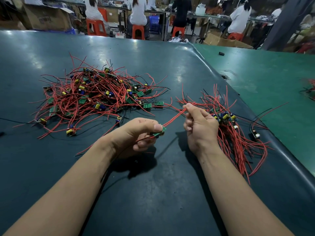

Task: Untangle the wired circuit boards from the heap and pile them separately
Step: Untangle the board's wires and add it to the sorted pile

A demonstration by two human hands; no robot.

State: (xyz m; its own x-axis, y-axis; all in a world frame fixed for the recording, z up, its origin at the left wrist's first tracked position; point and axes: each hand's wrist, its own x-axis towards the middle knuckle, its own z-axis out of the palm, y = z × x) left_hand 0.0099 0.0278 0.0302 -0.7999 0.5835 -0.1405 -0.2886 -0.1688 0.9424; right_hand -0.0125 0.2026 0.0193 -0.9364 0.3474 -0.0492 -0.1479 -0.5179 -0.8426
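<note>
A tangled heap point(95, 94) of small green circuit boards with red and black wires lies on the dark table, left of centre. A second, more orderly pile point(228, 121) of wired boards lies to the right. My left hand point(136, 133) pinches one green circuit board point(160, 131) between thumb and fingers, just above the table. Its red wires point(173, 119) stretch up and right to my right hand point(199, 125), which pinches them at the fingertips, right beside the right pile. Part of that pile is hidden behind my right hand.
The dark table point(153, 193) ends in a rounded edge on the right, beside a green table point(272, 74) bearing a small black object point(221, 53) and more wires point(309, 89) at the far right. Several people sit on orange stools point(138, 31) beyond the table's far edge.
</note>
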